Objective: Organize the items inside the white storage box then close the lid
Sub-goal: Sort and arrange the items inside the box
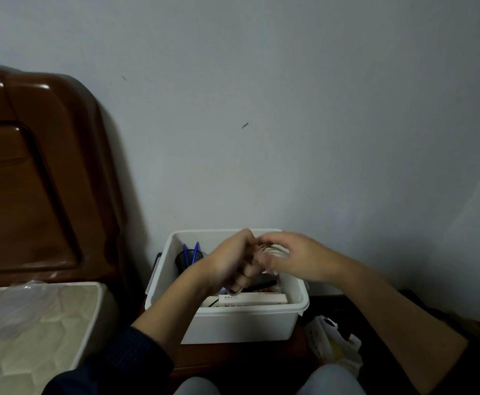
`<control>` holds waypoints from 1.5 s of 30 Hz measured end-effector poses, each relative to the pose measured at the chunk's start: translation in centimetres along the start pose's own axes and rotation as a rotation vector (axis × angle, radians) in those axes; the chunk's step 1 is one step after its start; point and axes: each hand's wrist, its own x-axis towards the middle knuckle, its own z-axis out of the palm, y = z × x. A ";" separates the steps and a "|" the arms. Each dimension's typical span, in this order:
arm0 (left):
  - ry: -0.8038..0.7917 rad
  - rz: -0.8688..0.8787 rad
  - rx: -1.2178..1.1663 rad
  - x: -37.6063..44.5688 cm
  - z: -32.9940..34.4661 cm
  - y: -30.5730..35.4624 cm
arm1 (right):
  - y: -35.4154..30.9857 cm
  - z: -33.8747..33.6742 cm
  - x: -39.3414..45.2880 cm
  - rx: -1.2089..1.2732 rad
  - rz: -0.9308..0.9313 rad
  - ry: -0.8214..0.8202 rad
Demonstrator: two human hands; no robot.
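Both hands meet over the open white box. The left hand has curled fingers gripping a blurred clear object, and the right hand curls around its other side. Two blue pens stand left of the left fingers.

Single view only: head-worn wide-angle camera, facing forward and tilted down. Blank wall fills the upper two-thirds, seen square on. White storage box sits low centre, seen from above and close in, with its open top visible. Both forearms enter from the bottom corners; left hand and right hand meet over the box. Wooden headboard and mattress at the left edge. Knees cut off at the bottom border. Edges bow with lens distortion.
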 end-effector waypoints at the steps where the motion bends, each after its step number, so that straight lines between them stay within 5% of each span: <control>1: 0.017 -0.008 -0.020 -0.1 -0.5 0.0 | 0.5 0.3 -0.1 0.011 0.041 -0.038; 10: 0.131 0.021 0.165 -0.7 -2.2 -0.6 | 0.5 0.7 0.5 0.520 0.195 -0.108; 16: 0.258 0.054 -0.119 -0.4 -1.6 -1.3 | 0.3 2.0 2.7 0.633 0.259 0.069; 22: 0.300 0.157 -0.508 1.1 -1.0 -1.7 | -1.8 6.1 5.4 0.224 0.191 0.427; 31: 0.255 0.042 -0.779 2.3 -4.8 -3.2 | -1.5 10.8 8.0 -0.012 0.074 0.248; 36: 0.310 0.090 -0.938 2.5 -7.0 -3.5 | -1.2 12.3 10.4 -0.121 -0.002 0.339; 42: 0.405 0.118 -0.907 4.1 -10.9 -5.0 | -1.3 13.8 13.6 -0.160 -0.081 0.366; 45: 0.520 0.091 -0.684 5.4 -13.0 -5.9 | -1.0 15.3 15.2 0.056 0.019 0.247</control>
